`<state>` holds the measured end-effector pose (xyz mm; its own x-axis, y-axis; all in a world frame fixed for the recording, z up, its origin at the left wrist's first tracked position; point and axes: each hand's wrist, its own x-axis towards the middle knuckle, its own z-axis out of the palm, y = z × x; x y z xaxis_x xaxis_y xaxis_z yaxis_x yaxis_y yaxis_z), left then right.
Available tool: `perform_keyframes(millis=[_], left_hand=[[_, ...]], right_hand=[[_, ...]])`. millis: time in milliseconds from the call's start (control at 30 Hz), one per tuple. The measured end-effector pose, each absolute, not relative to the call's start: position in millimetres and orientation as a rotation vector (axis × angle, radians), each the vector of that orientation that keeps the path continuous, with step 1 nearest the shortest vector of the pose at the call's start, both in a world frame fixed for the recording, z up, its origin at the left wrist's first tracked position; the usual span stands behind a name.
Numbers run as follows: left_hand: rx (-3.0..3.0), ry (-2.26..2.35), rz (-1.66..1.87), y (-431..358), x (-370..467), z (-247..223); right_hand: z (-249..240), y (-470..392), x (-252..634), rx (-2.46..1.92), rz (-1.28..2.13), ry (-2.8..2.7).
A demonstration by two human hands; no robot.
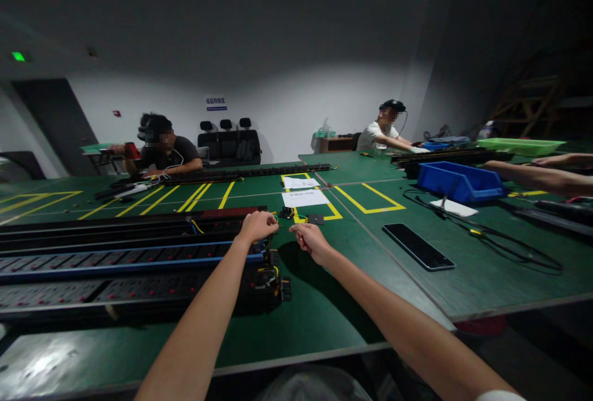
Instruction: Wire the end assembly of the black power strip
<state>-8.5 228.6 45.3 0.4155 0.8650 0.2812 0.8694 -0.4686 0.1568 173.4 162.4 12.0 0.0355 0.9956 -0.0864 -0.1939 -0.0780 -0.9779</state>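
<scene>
My left hand (259, 226) is at the right end of the rear black socket strip (217, 226), its fingers closed in a pinch. Just to its right, my right hand (311, 241) is held over the green tabletop with thumb and fingertips pressed together. Whatever either hand pinches is too small to make out. Behind the fingertips lie a small black part (286, 213) with green and yellow wires and a flat black piece (316, 219). Nearer me, a blue-edged socket strip (185, 254) and another black strip (157, 287) with red dots lie alongside, wires showing at their ends.
A phone (418, 246) and a looped black cable (504, 245) lie to the right, near a blue bin (458, 182). White paper sheets (304, 198) lie ahead. Two people (169, 151) work across the table; another person's arms (537, 173) reach in from the right.
</scene>
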Motion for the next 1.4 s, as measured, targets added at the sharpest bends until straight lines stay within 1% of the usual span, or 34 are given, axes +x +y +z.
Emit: perform_keyframes(millis=[1400], left_hand=[[-2.643,-1.598,-0.540,229.9,-9.2,43.5]], right_hand=[[10.8,163.2,173.2,-1.157,1.319,-0.987]])
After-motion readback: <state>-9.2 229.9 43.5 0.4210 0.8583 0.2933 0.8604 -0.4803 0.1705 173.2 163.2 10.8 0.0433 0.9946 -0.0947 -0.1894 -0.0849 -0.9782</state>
